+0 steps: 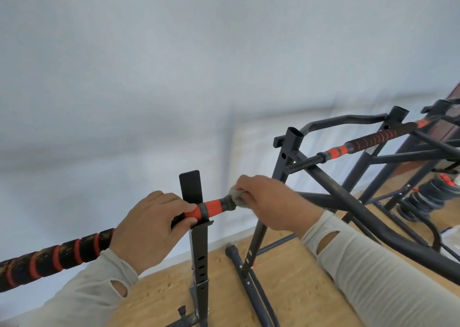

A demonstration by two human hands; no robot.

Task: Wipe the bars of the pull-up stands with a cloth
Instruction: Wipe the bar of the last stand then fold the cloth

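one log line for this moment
step: wiping bar end | left hand: grips bar | right hand: presses cloth on bar

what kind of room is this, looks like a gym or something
Probably a home gym or workout room: black pull-up stands carry grip-taped bars, weight plates lie stacked on the wooden floor by a plain wall.

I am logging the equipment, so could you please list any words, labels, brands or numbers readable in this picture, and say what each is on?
None can be read.
The near bar, held by the left hand and wiped with the cloth in the right hand, shows only red and black bands.
The far bar has a pale patch, too blurred to tell if it is a label.
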